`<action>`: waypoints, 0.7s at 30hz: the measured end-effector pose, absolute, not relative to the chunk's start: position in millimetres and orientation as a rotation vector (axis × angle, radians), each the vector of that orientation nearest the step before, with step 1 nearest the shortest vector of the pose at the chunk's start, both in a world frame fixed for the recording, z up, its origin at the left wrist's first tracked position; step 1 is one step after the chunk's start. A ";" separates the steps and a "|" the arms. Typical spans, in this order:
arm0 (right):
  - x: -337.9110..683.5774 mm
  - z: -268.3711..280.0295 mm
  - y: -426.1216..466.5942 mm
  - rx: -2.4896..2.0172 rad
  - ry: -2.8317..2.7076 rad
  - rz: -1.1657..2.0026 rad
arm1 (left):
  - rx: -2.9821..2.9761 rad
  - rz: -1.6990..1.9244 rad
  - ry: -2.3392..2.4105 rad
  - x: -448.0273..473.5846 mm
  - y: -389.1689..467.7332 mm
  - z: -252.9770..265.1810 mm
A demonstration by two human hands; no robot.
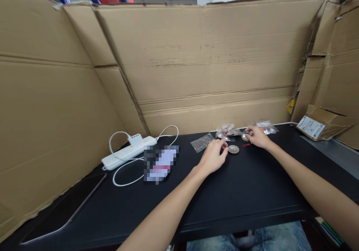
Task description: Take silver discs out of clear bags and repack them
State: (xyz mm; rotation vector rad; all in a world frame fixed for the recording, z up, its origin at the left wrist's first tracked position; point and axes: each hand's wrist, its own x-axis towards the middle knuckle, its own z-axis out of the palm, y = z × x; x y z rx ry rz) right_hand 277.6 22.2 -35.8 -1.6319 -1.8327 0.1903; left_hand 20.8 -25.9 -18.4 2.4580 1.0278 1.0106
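My right hand [257, 136] pinches a small round metallic disc [245, 135] at the back of the black table. Just in front of that hand lies a small red loop of cord [246, 145]. My left hand [215, 155] rests beside a second flat round disc [233, 149], thumb and fingers slightly apart at its left edge; whether they touch it is unclear. Behind my left hand is a flat clear plastic bag [201, 143], partly covered by the fingers. Clear packets [225, 131] with silvery and red contents lie between the hands, further back.
More clear packets [267, 126] sit behind my right hand. An open cardboard box [322, 122] stands at the right. On the left are a white power strip [130, 153] with cables, a blurred-out object [161, 164] and a dark tablet-like slab [66, 206]. Cardboard walls [213, 56] enclose the table.
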 end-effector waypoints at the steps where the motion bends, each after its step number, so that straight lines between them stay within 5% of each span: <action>1: 279.7 -36.8 23.1 -1.643 -1.855 0.159 | 2.496 0.987 1.035 20.7 -26.0 -18.9; 21: 295.4 -28.7 19.6 -1.762 -1.942 -0.057 | 2.585 0.682 0.918 15.7 -25.8 -25.4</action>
